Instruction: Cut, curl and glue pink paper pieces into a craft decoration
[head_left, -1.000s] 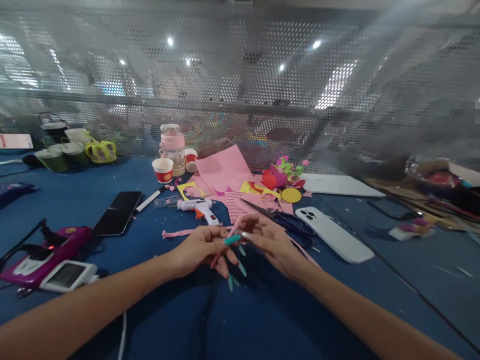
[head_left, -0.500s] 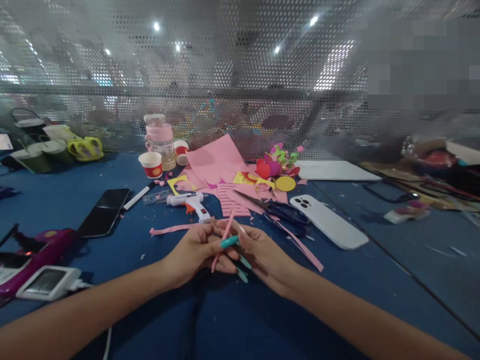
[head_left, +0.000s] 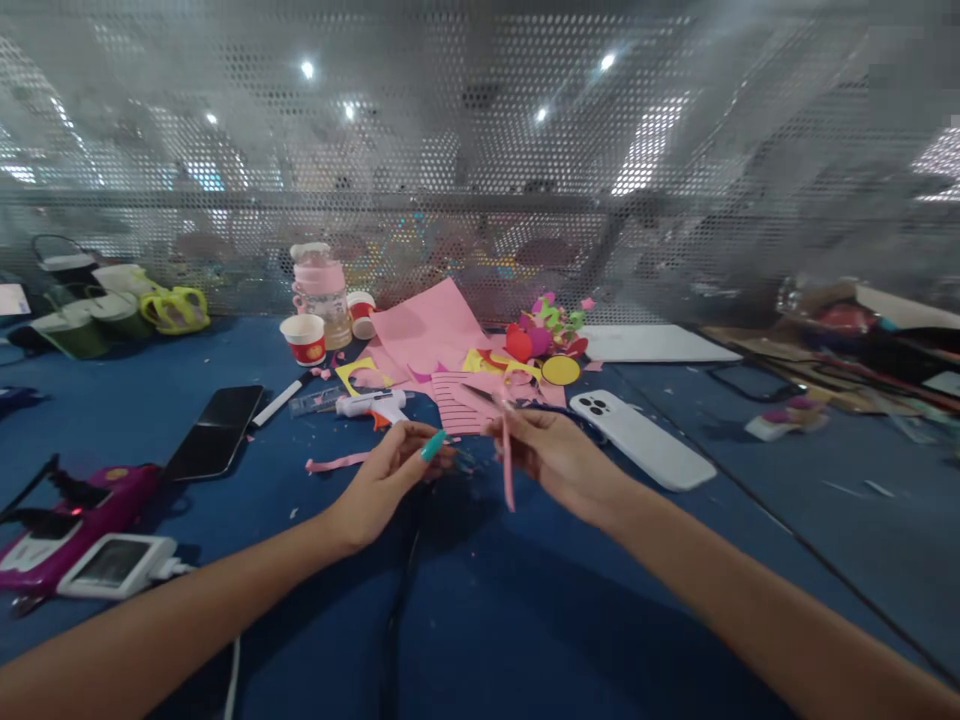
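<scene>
My right hand (head_left: 555,455) pinches a narrow pink paper strip (head_left: 508,475), which hangs down from the fingertips. To its left, my left hand (head_left: 397,475) is half curled with the thumb apart from the fingers, and nothing shows in it. A long teal nail is on its thumb. Behind the hands lie a lined pink sheet (head_left: 457,405), a glue gun (head_left: 375,404) and scissors (head_left: 480,394) partly covered by my right hand. Another pink strip (head_left: 337,463) lies on the blue table left of my left hand.
A white phone (head_left: 645,440) is at the right, a black phone (head_left: 216,432) at the left. Further back stand a bottle (head_left: 322,295), a paper cup (head_left: 304,340) and colourful paper cutouts (head_left: 544,335). A purple power strip (head_left: 112,500) sits at the left edge.
My hands were together around the pink strip and are now apart. The strip has gone rightward with my right hand; my left hand has let go of it.
</scene>
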